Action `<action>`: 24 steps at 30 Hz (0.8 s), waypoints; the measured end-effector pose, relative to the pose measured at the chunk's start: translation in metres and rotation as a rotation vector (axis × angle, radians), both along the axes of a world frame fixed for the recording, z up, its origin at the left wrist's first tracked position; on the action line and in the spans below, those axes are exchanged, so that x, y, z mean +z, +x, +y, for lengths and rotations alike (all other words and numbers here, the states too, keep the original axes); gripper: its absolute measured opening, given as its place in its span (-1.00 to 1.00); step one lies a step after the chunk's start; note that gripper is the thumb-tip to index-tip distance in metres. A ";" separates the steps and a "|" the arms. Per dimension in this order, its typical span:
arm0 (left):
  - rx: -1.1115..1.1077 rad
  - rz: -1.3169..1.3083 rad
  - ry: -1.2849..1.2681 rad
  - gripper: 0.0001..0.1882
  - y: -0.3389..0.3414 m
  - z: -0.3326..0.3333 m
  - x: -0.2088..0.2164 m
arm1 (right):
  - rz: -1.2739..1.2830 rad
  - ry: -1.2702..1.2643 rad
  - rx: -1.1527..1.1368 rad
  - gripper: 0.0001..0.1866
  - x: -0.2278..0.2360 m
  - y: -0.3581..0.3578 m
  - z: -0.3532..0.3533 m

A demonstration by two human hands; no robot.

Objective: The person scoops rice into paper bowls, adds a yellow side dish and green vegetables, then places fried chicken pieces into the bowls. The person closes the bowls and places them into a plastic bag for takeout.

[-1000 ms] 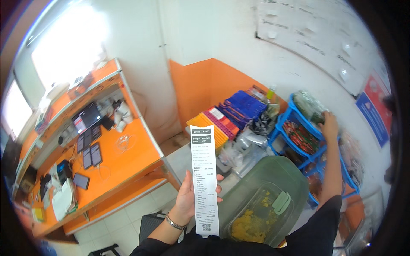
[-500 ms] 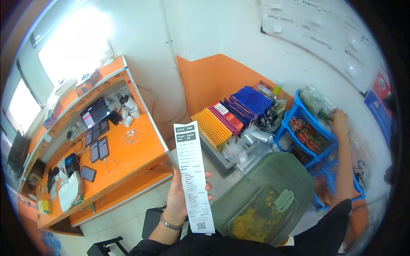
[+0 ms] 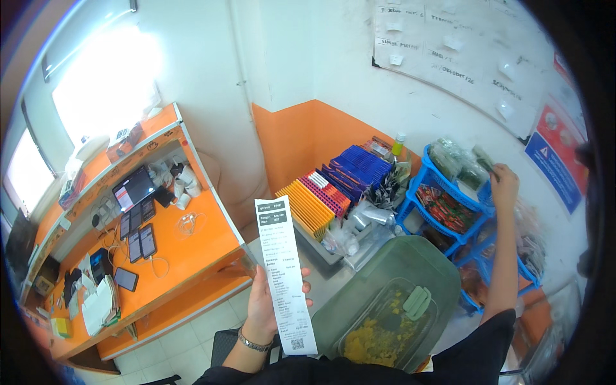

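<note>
My left hand grips a long white printed receipt, held upright in front of me with the thumb at one edge and fingertips showing at the other. At the right, my right hand reaches over the top tier of a blue plastic basket rack. Its fingers pinch a small clear packet with green contents, lifted at the basket's edge. More clear bags of green contents lie in that tier. Red-and-green sachets fill the tier below.
A green translucent lidded tub with yellow pieces inside stands before me. Behind it are rows of yellow, red and blue packets and clear plastic bags. An orange desk with phones and cables is at left.
My view has shifted, so the scene sits a little lower and further left. My right hand has lifted a green-filled packet out from the other bags. The left hand still holds the receipt.
</note>
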State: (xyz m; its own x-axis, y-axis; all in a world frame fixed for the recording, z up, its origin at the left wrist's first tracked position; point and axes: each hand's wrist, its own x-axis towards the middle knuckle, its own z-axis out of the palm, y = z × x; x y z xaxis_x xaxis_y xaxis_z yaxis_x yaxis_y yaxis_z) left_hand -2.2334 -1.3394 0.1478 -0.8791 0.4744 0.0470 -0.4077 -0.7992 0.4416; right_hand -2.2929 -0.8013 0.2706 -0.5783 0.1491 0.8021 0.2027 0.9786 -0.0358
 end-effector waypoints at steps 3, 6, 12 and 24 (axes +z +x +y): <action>-0.040 -0.020 0.040 -0.29 0.000 0.001 -0.001 | 0.215 -0.216 0.104 -0.76 0.018 0.032 -0.062; -0.111 -0.024 0.054 -0.32 -0.001 0.005 -0.010 | -0.067 -0.925 0.625 -0.76 -0.013 0.091 -0.151; -0.157 0.291 -0.322 -0.33 0.012 0.047 -0.043 | -0.715 -1.052 0.723 -0.67 -0.093 0.160 -0.262; -0.147 0.066 -0.645 -0.77 0.036 0.096 -0.061 | -0.098 -1.168 0.595 -0.63 -0.069 0.235 -0.143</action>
